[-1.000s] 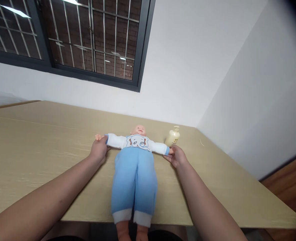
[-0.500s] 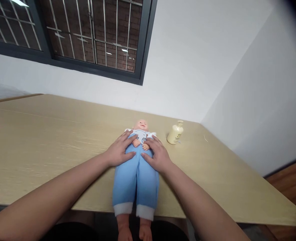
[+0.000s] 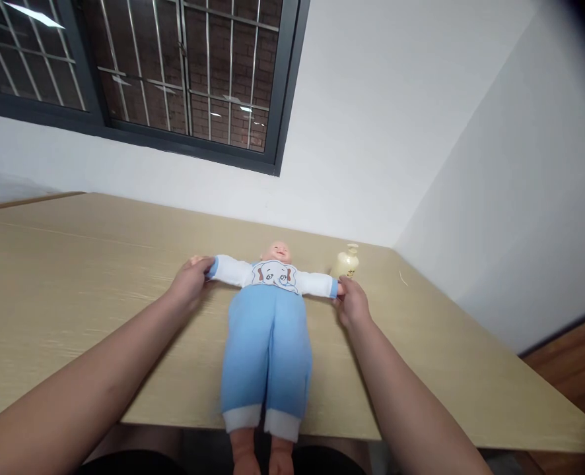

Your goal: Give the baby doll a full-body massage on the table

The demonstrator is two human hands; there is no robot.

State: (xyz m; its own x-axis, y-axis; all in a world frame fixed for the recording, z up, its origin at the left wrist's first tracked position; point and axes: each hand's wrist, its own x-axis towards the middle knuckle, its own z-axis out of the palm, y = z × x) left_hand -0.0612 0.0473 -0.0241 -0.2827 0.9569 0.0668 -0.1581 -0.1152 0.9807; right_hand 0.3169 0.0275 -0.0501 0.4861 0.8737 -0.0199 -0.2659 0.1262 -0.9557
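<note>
A baby doll (image 3: pixel 267 336) lies on its back on the table (image 3: pixel 124 257), head toward the wall and feet past the near edge. It wears blue trousers and a white top with an elephant face on the chest. Both its arms are stretched straight out to the sides. My left hand (image 3: pixel 191 280) is closed around the doll's arm at the blue cuff on the left. On the other side, my right hand (image 3: pixel 352 302) pinches the doll's hand just beyond the cuff. The fingertips of both hands are partly hidden.
A cream pump bottle (image 3: pixel 346 261) stands just behind my right hand, its lower part covered by that hand. Farther right a thin pale strand (image 3: pixel 403 278) lies on the table. White walls and a barred window (image 3: pixel 188 72) rise behind.
My hands lay spread over the doll's chest and arms. They have moved apart to either side and now hold the doll's arms, which went from folded on the belly to stretched outward.
</note>
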